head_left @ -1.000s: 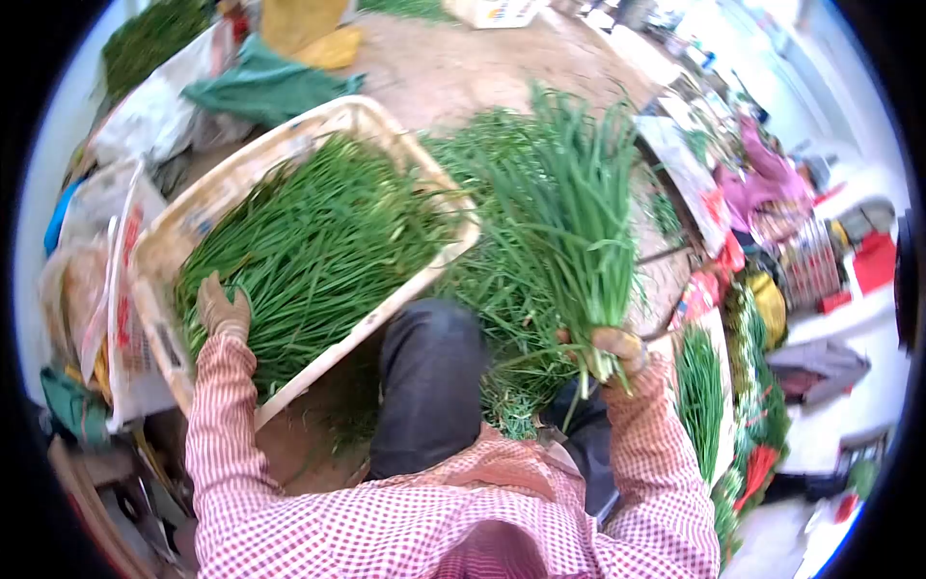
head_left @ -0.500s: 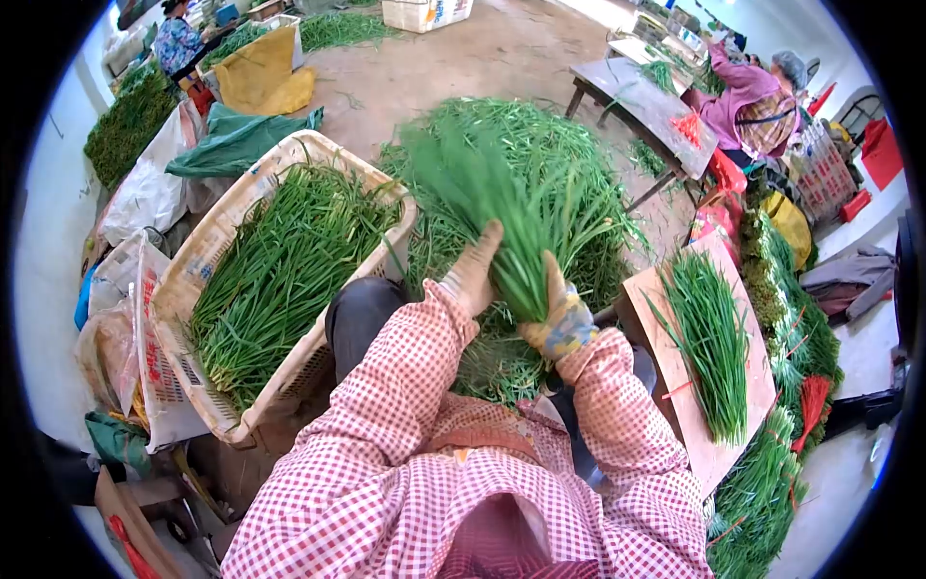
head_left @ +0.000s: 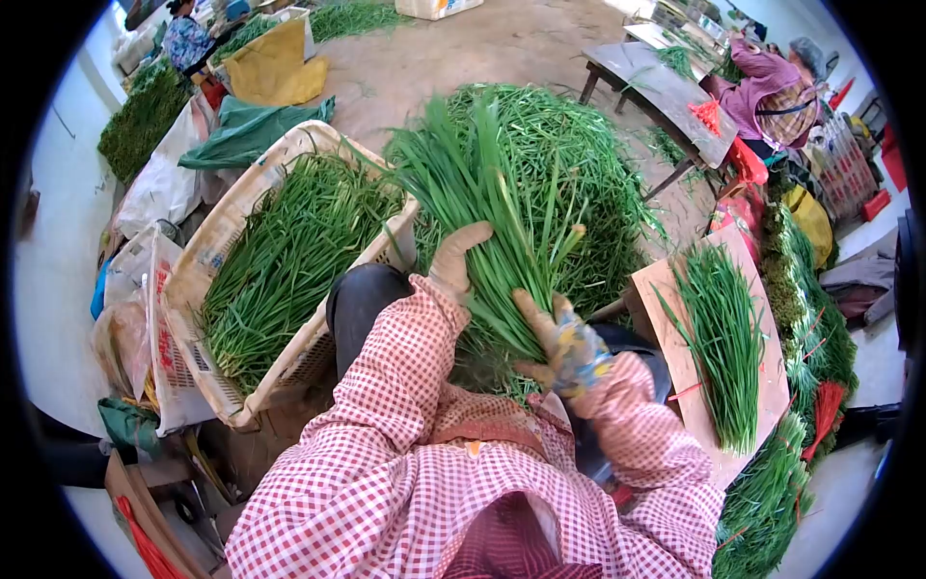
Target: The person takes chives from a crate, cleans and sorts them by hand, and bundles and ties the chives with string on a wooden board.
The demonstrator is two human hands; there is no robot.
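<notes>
My left hand (head_left: pixel 456 261), in a beige glove, is closed around a bunch of long green chives (head_left: pixel 482 212). The bunch slants, its leafy tips pointing away and up to the left, its lower ends toward my lap. Against those lower ends is my right hand (head_left: pixel 571 355), in a beige glove with a blue and yellow pattern. Its fingers are spread apart, some touching the stems. Beneath and beyond the bunch lies a big heap of loose green leaves (head_left: pixel 588 193).
A cream plastic crate (head_left: pixel 253 410) of chives stands to my left. On my right, a board (head_left: pixel 714 470) carries another pile of chives, beside bundles with red ties (head_left: pixel 825 415). A low table (head_left: pixel 666 96) stands ahead right. Two other people sit farther off.
The bunch has stopped its blurred motion and leans more to the left. My right hand has loosened from the stems, spread its fingers and shifted slightly down and right.
</notes>
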